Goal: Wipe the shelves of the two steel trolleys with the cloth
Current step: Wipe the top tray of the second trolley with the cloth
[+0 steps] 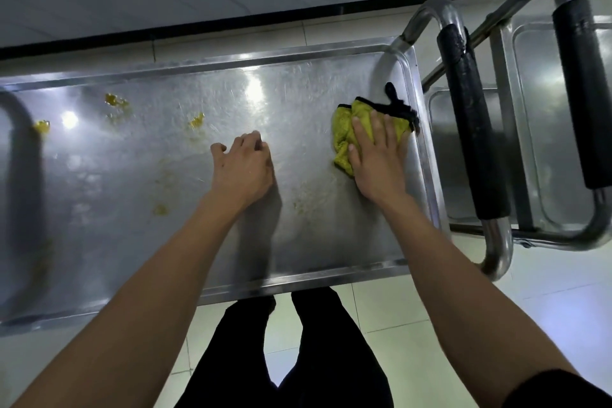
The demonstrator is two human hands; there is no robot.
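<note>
Right hand [376,159] flat on cloth [347,129]

Your single head camera looks almost straight down from close above the trolley shelf [198,175], with floor [546,308] at its edges.

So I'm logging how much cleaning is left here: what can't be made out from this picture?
- Top shelf, head view: left end cut off by the frame edge and blurred.
- Its lower shelves: hidden beneath it.
- Cloth: largely covered by the right hand.
- Second trolley: crossed by handles, cut off at the right edge.
</note>
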